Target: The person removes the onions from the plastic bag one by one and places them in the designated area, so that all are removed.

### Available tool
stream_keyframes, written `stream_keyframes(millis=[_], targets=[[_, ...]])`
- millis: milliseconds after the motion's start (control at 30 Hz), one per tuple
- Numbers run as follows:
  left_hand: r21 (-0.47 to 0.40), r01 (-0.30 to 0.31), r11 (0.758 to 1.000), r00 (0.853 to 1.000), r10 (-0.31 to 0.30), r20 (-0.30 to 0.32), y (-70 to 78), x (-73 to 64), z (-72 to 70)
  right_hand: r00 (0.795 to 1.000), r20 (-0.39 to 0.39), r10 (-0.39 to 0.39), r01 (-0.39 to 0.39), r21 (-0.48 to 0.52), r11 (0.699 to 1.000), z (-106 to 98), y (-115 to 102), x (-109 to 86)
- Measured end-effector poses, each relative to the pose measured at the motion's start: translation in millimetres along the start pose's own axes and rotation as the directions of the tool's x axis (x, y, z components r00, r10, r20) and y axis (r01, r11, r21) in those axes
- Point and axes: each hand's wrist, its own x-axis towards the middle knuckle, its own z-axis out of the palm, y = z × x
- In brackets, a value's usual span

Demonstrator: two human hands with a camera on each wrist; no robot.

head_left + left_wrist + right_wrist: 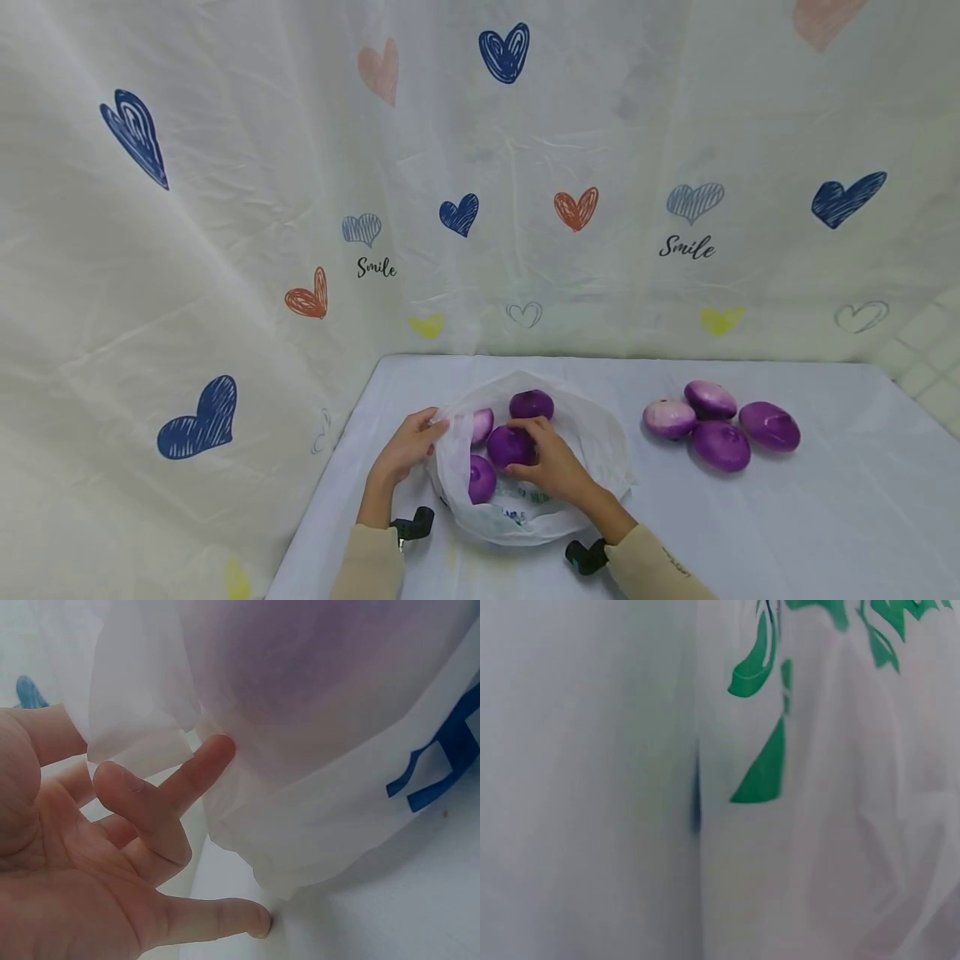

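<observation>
A white plastic bag (611, 433) stands with its mouth spread wide, several purple onions inside. My right hand (558, 467) reaches into it and grips one dark purple onion (510, 447) between thumb and fingers. Close by in the bag lie a second onion (531, 404), a paler one (482, 425) and a lower one (482, 479). My left hand (408, 446) holds the bag's left rim; in the left wrist view a flap of plastic (139, 690) passes between its fingers. Only plastic with green print (761, 769) fills the right wrist view, so that hand is hidden there.
To the right of the bag, several purple onions (720, 446) lie grouped on the white-covered table (840, 517). A curtain printed with hearts (525, 150) hangs behind the table and along its left side.
</observation>
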Motion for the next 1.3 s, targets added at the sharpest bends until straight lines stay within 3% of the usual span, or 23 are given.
stream_keyframes(millis=[367,600,1300], targets=[[0.014,-0.006,1.000,1.000,0.006,-0.001,0.4,-1.1,0.3,0.998,0.009,0.060,-0.061,0.057,0.996,-16,-8,-3.2],[0.011,-0.001,1.000,1.000,0.001,-0.001,-0.8,0.5,-0.1,1.000,-0.010,0.004,-0.003,0.084,0.996,-32,-12,-8.9],[0.013,0.011,1.000,1.000,-0.011,-0.006,0.4,-0.2,-0.3,0.997,-0.056,-0.054,0.057,0.038,0.998,-76,-17,-29.8]])
